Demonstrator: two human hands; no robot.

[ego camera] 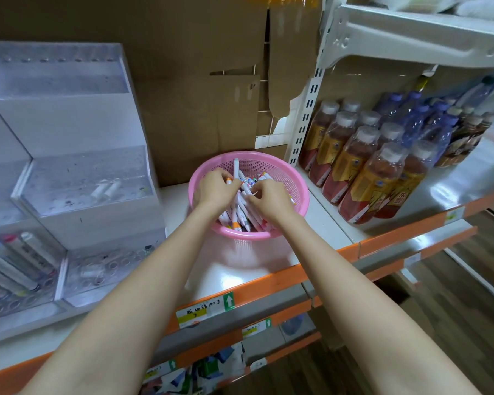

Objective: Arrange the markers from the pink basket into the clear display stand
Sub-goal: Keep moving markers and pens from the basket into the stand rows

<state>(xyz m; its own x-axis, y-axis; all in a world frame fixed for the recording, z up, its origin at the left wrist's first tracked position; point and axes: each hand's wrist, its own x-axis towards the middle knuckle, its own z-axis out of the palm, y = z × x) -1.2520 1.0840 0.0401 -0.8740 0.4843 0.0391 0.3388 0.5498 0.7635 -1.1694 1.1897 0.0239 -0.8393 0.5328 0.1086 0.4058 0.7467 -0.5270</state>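
Note:
A pink basket (294, 183) stands on the white shelf, holding several white markers (241, 213) with coloured caps. Both of my hands are inside it. My left hand (214, 189) grips a white marker (236, 168) that sticks upright above the pile. My right hand (270, 199) has its fingers curled around markers in the pile. The clear display stand (77, 178) rises in steps at the left. Its lowest left compartment holds several large markers (17, 263). Two small white pieces (106, 189) lie on its middle step.
Shrink-wrapped drink bottles (365, 163) fill the neighbouring shelf at the right, past a white upright post (305, 115). Brown cardboard (200, 89) backs the shelf behind the basket. The shelf's orange front edge (271, 283) carries price labels. Wooden floor shows at the lower right.

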